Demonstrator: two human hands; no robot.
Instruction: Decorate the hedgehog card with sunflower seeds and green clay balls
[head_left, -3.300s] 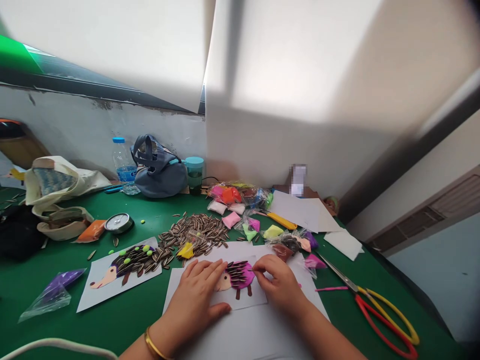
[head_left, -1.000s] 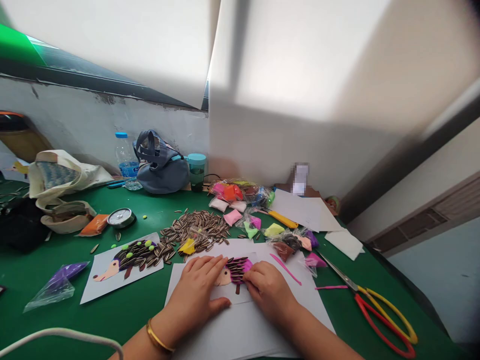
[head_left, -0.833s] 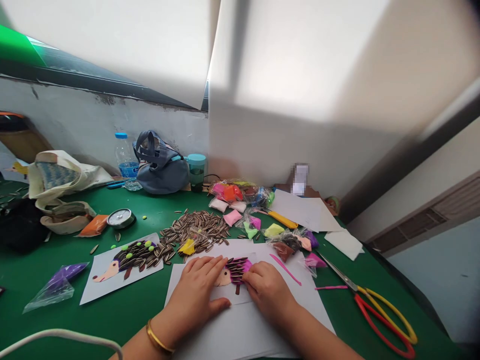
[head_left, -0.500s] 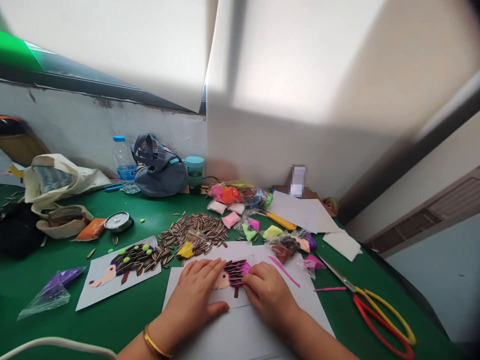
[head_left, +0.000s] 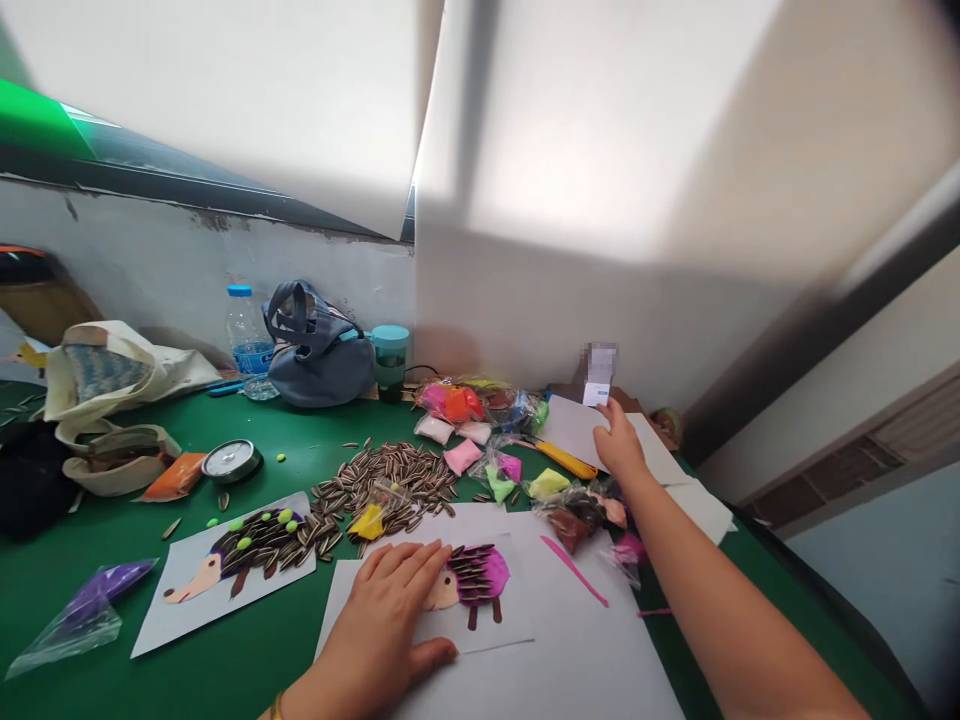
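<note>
Bench: green
Count: one pink hedgehog mid-bench, one purple hedgehog farther left, one seed heap
Left hand: flat on pink hedgehog's sheet, fingers straight
Right hand: arm outstretched, index at phone; other fingers unclear

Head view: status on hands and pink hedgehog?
Left hand flat on card. Right hand extended toward blurred upright object, contact unclear. Pink hedgehog: seeds up front, rear bare; left hand hides snout.
</note>
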